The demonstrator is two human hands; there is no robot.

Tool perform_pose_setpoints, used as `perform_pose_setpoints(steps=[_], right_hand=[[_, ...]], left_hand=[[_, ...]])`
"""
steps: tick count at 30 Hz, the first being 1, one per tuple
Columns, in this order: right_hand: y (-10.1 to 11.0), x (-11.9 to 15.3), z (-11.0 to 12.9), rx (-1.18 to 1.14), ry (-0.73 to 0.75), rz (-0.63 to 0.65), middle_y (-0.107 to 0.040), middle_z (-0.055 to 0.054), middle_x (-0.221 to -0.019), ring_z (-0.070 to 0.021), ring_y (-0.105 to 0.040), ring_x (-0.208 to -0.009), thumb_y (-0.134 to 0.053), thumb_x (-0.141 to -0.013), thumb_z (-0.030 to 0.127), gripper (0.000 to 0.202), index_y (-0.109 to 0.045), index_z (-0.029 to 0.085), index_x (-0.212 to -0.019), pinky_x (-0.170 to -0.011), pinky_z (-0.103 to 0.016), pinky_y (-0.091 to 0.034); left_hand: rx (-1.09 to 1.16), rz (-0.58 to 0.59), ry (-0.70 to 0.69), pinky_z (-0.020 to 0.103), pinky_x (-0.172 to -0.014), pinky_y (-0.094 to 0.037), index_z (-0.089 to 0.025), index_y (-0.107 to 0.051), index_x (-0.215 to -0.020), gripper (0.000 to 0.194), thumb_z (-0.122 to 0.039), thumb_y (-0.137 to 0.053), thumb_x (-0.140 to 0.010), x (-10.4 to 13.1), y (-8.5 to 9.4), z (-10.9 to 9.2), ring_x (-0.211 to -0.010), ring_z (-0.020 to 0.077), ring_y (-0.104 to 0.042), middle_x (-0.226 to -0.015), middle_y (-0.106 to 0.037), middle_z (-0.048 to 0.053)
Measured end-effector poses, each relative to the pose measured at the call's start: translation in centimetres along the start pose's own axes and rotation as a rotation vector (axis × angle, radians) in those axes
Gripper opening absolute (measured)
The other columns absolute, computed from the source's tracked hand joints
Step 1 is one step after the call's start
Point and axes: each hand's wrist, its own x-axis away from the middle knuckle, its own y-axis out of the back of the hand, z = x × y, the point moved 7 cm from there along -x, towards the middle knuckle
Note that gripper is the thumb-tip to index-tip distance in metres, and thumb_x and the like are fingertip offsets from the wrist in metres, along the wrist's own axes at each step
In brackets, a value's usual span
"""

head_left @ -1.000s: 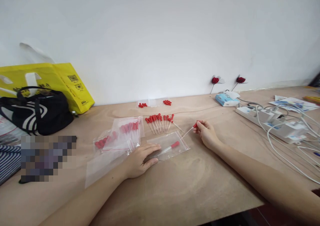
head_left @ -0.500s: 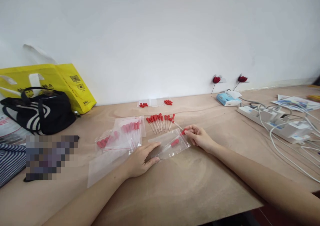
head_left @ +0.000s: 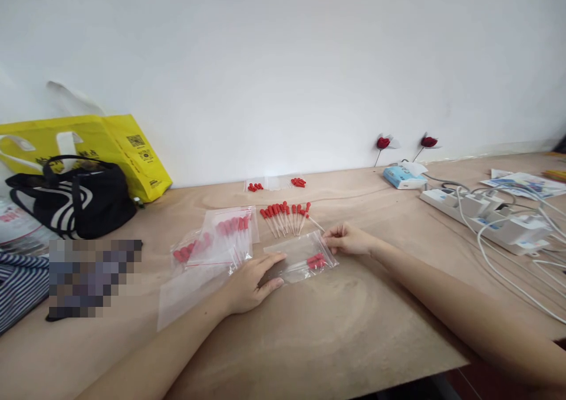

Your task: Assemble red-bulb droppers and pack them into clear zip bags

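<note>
A clear zip bag (head_left: 289,250) lies flat between my hands, with red-bulbed glass droppers (head_left: 316,261) inside. My left hand (head_left: 255,283) rests at the bag's left end, thumb and fingers apart. At the bag's right end, my right hand (head_left: 347,239) has its fingertips pinched together on the mouth edge. Just beyond the bag, several loose droppers (head_left: 285,217) are fanned out, red bulbs away from me. Left of them lies a stack of zip bags (head_left: 212,241), some showing red bulbs through the plastic.
Small red bulbs (head_left: 298,182) lie on clear plastic by the wall. A yellow bag (head_left: 141,152) and black bag (head_left: 101,200) stand left. To the right are a tissue pack (head_left: 403,176), a power strip (head_left: 486,220) with white cables, and two red artificial flowers (head_left: 384,143).
The dropper that my right hand held at the bag's mouth is now inside, beside the other red bulb. My right fingers have come to the mouth edge. My left hand has stayed put.
</note>
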Motion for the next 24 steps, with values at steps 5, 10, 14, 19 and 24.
perform_pose_setpoints(steps=[5,10,14,19,24], right_hand=[[4.6,-4.2,-0.4,-0.012,-0.141,-0.475,-0.039,0.008,-0.037,-0.0038,-0.028,-0.032,-0.06,-0.07,0.027,0.013,-0.055,0.015,-0.067,-0.035,-0.018,-0.018],[4.0,-9.0,-0.3,-0.062,-0.125,-0.535,-0.043,0.007,-0.04,-0.0039,-0.03,-0.033,-0.058,-0.072,0.027,0.012,-0.055,0.016,-0.073,-0.035,-0.018,-0.021],[3.4,-10.2,0.1,-0.107,-0.088,-0.552,-0.042,0.007,-0.038,-0.0042,-0.03,-0.034,-0.062,-0.068,0.029,0.016,-0.053,0.016,-0.065,-0.034,-0.018,-0.021],[6.1,-6.9,0.6,-0.186,0.029,-0.628,-0.047,0.003,-0.048,-0.0051,-0.039,-0.041,-0.056,-0.072,0.036,0.024,-0.048,0.017,-0.06,-0.04,-0.017,-0.031],[8.9,-1.1,-1.2,-0.242,0.106,-0.716,-0.051,0.001,-0.057,-0.0069,-0.043,-0.047,-0.056,-0.067,0.048,0.031,-0.047,0.019,-0.065,-0.044,-0.019,-0.036]], left_hand=[[0.011,0.001,0.01,0.038,-0.095,-0.037,-0.022,-0.039,-0.124,0.042,-0.034,-0.043,-0.085,0.0,0.1,-0.1,-0.115,0.0208,-0.044,-0.128,-0.046,0.006],[0.022,0.017,-0.004,0.037,-0.095,-0.037,-0.023,-0.038,-0.125,0.042,-0.034,-0.042,-0.085,0.0,0.2,-0.2,-0.115,0.0199,-0.044,-0.128,-0.046,0.005],[0.029,0.029,-0.027,0.036,-0.097,-0.035,-0.023,-0.037,-0.126,0.041,-0.034,-0.041,-0.086,0.1,0.2,-0.4,-0.117,0.0193,-0.042,-0.129,-0.045,0.005],[0.04,0.015,-0.024,0.038,-0.097,-0.035,-0.023,-0.039,-0.125,0.042,-0.031,-0.044,-0.084,0.1,0.4,-0.7,-0.117,0.02,-0.042,-0.128,-0.046,0.005],[0.025,0.012,-0.017,0.039,-0.096,-0.036,-0.023,-0.037,-0.126,0.044,-0.032,-0.045,-0.083,0.0,0.2,-0.5,-0.116,0.021,-0.043,-0.129,-0.045,0.006]])
